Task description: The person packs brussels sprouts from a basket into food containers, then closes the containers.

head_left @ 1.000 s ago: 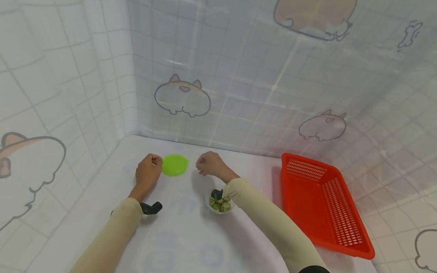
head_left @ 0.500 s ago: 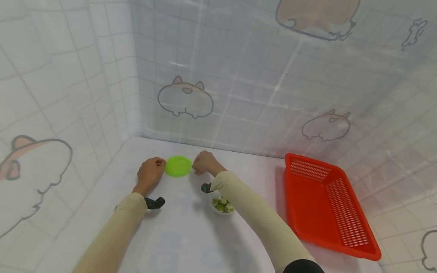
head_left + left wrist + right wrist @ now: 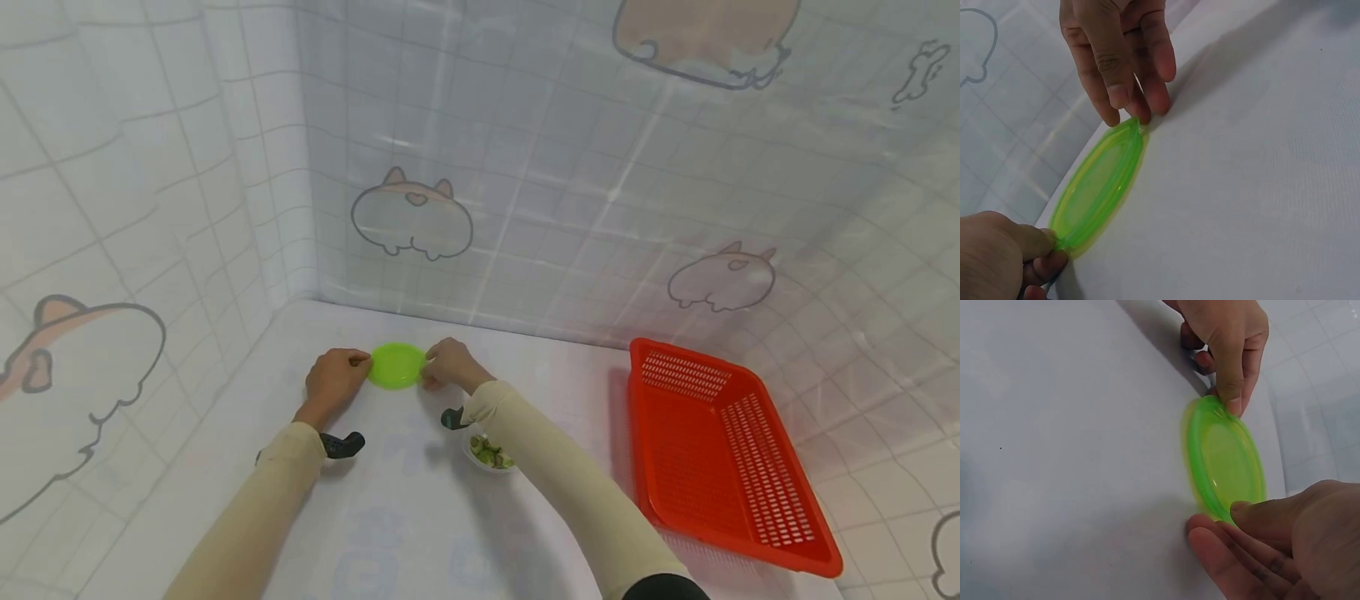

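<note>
A translucent bright green round lid lies on or just above the white table, between the two hands. My left hand pinches its left edge between thumb and fingers, seen closely in the left wrist view. On the opposite edge, my right hand has its thumb on top and its fingers below, gripping the rim. In the right wrist view the whole lid shows, slightly tilted. Beneath the right forearm stands a small clear bowl of green chopped pieces, partly hidden by the sleeve.
A large red plastic basket with slotted walls stands on the right of the table. Pale tile-patterned sheeting encloses the back and both sides. Dark wrist mounts stick out beside the wrists.
My right hand has moved left from clear of the lid to its right edge and taken hold. The left hand keeps its place at the left edge. The view has shifted slightly.
</note>
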Available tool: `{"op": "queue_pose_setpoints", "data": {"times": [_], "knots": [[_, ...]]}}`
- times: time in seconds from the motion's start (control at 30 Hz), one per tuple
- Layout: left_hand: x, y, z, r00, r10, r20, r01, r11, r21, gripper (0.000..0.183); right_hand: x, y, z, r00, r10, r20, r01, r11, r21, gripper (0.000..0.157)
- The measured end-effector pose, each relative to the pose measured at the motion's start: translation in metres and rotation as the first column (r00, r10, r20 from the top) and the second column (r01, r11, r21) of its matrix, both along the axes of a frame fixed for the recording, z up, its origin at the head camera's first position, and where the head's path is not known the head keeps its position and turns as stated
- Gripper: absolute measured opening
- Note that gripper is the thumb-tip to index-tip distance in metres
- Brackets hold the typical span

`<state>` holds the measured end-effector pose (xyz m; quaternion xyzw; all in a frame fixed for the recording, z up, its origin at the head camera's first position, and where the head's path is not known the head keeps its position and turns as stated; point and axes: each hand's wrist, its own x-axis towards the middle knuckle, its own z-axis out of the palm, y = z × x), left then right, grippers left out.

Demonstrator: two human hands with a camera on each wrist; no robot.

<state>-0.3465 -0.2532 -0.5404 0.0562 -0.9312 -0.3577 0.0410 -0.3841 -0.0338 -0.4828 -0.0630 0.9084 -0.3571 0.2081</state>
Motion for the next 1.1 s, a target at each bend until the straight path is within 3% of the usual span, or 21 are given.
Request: {"op": "queue_pose_setpoints", "data": {"times": [0.33, 0.47, 0.57, 0.7, 0.83, 0.97, 1.1], "knots": [[-0.005, 0.002, -0.005, 1.000, -0.025, 0.018, 0.024, 1.000, 0.016, 0.036, 0.002, 0.012, 0.000, 0.999, 0.031, -0.008, -0.031, 0.999, -0.023, 0.045], [-0.005, 0.008, -0.004, 0.999, -0.026, 0.029, 0.024, 0.997, 0.078, 0.036, 0.003, 0.022, 0.004, 0.999, 0.027, -0.017, -0.029, 0.997, -0.077, 0.044], [-0.004, 0.015, -0.001, 0.999, -0.029, 0.035, 0.023, 0.989, 0.145, 0.036, 0.004, 0.031, 0.007, 1.000, -0.016, 0.004, 0.016, 0.987, -0.162, 0.042], [-0.001, 0.028, 0.006, 0.998, -0.054, 0.027, 0.046, 0.974, 0.224, 0.038, 0.007, 0.047, 0.011, 0.997, -0.078, 0.003, 0.077, 0.965, -0.251, 0.033], [0.005, 0.043, 0.017, 0.994, -0.108, 0.026, 0.094, 0.942, 0.321, 0.043, 0.012, 0.069, 0.012, 0.991, -0.136, -0.014, 0.125, 0.944, -0.305, 0.030], [0.016, 0.061, 0.029, 0.985, -0.162, 0.059, 0.125, 0.907, 0.401, 0.045, 0.022, 0.091, 0.013, 0.983, -0.183, 0.000, 0.172, 0.925, -0.339, 0.029], [0.030, 0.079, 0.041, 0.976, -0.198, 0.093, 0.141, 0.894, 0.425, 0.041, 0.038, 0.113, 0.013, 0.981, -0.191, 0.026, 0.189, 0.924, -0.334, 0.031]]}}
